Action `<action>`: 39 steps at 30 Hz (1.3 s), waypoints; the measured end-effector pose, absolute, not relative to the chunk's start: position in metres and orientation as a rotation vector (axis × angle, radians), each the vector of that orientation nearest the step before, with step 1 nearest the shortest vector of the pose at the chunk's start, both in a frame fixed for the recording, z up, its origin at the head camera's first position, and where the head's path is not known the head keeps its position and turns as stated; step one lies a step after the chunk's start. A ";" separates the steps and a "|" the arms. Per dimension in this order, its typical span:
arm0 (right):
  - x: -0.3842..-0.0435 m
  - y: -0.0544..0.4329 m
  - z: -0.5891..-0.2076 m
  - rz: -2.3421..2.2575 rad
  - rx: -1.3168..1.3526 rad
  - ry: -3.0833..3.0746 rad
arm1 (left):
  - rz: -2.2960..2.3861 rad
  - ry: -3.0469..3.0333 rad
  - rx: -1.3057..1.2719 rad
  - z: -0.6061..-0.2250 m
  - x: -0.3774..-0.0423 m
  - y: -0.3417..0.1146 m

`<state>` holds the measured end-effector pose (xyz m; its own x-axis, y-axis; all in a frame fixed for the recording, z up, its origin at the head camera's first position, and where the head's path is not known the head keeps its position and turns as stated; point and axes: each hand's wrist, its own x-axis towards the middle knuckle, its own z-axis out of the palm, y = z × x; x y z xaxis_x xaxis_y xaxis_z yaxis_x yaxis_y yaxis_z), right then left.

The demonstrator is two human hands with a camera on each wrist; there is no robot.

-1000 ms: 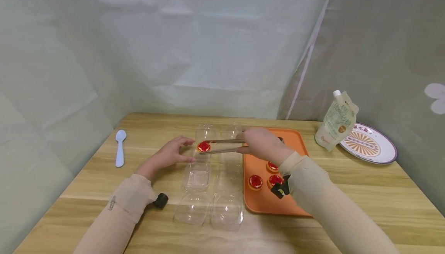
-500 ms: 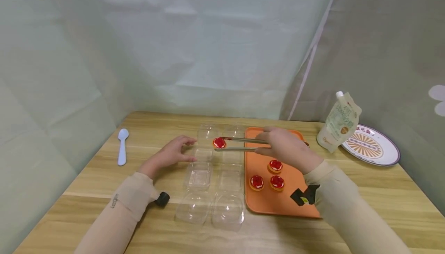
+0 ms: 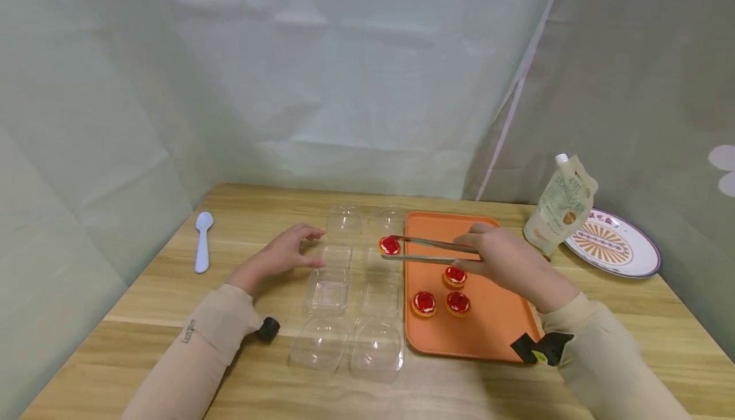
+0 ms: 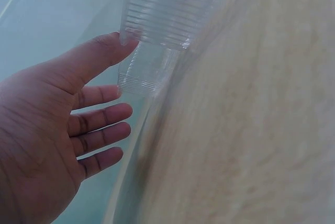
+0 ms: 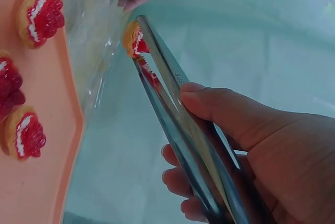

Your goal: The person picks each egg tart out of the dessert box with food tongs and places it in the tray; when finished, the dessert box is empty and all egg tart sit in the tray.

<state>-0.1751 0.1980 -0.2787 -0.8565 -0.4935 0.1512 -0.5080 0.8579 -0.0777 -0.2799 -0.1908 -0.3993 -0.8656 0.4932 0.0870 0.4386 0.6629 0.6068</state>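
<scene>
My right hand (image 3: 508,260) grips steel tongs (image 5: 170,90) across the orange tray (image 3: 482,334). Between the tongs' tips is a small red-topped tart (image 3: 390,246) with white cream, over the right side of the clear plastic containers (image 3: 327,295), near the tray's left edge. Several other tarts lie on the tray, one of them a tart (image 3: 424,303) at its left. My left hand (image 3: 281,254) is beside the containers' left edge with its fingers spread. In the left wrist view the thumb (image 4: 102,51) is right at the ribbed plastic wall, and the other fingers are loosely extended.
A pale blue spoon (image 3: 202,241) lies on the wooden table (image 3: 149,305) at the left. To the right of the tray stands a spouted pouch (image 3: 561,204), partly in front of a patterned plate (image 3: 637,247). Fabric curtains (image 3: 367,88) hang behind the table.
My right hand has moved right with the tongs, carrying the tart from the left column of containers to the right column. The left hand has stayed in place.
</scene>
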 end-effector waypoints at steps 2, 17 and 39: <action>-0.171 0.203 -0.280 0.170 0.777 -2.897 | 0.985 2.786 0.784 -0.400 -0.280 -0.191; -0.152 0.241 -0.298 0.151 0.716 -2.893 | 0.994 2.775 0.770 -0.402 -0.281 -0.189; -0.149 0.249 -0.324 0.113 0.666 -2.883 | 0.995 2.768 0.765 -0.399 -0.279 -0.188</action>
<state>-0.1494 0.2491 -0.3239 -0.8832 -0.4278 0.1921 -0.4415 0.8967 -0.0331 -0.2787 -0.1877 -0.3993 -0.8685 0.4905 0.0713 0.4237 0.6600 0.6204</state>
